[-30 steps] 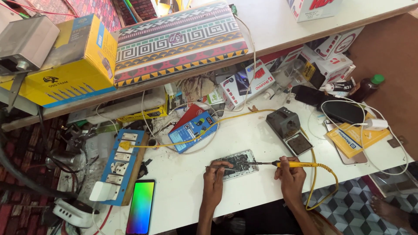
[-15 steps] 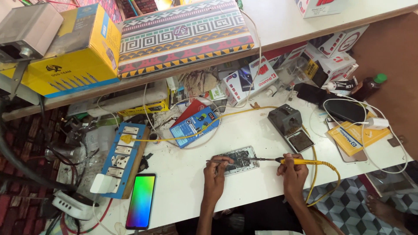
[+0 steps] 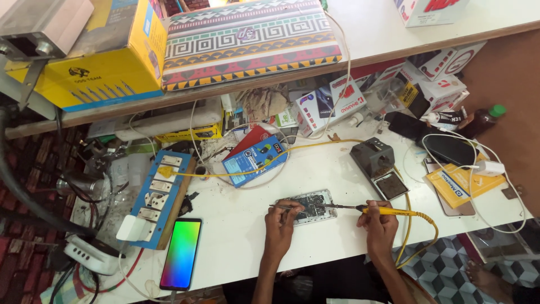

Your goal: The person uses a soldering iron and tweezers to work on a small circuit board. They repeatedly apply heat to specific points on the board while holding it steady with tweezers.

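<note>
Head view: right hand (image 3: pixel 378 220) grips soldering iron (image 3: pixel 388 211); tip on phone board (image 3: pixel 308 206)

You have one view only, from the camera on your head, looking steeply down at the white bench (image 3: pixel 236 242) from well above. It faces away from you toward the shelf (image 3: pixel 394 34) at 12 o'clock; your forearms enter at 6 o'clock. Floor shows at 9 and 4 o'clock.
</note>
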